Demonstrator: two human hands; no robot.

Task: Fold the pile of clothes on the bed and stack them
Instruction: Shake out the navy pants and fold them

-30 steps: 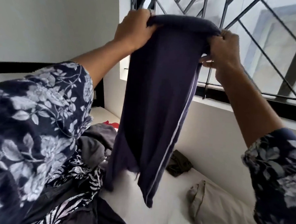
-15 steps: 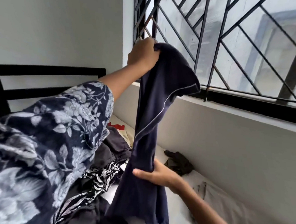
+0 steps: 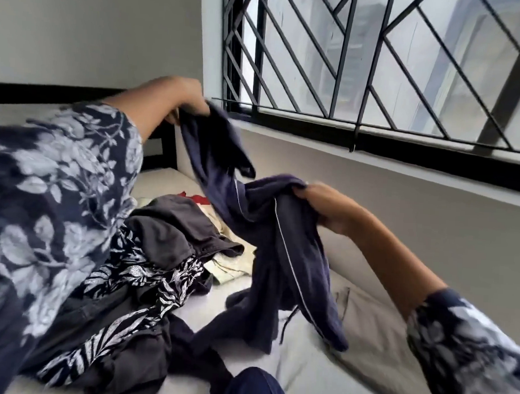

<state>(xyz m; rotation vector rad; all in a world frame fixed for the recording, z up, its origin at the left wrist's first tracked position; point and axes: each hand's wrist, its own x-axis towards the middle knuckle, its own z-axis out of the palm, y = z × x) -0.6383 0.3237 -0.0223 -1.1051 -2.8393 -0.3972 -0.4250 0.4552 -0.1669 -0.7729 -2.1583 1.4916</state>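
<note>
navy piped trousers (image 3: 268, 237) draped midair, unfolded pile (image 3: 164, 252) on bed

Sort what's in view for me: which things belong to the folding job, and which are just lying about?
Part of the job:
- navy trousers, gripped by the left hand and the right hand
- unfolded pile: dark grey garment, leaf-print piece, red item
- bed

Just there:
- beige cloth by the wall
- window grille
- black bed frame

Navy trousers (image 3: 268, 246), white piping
</note>
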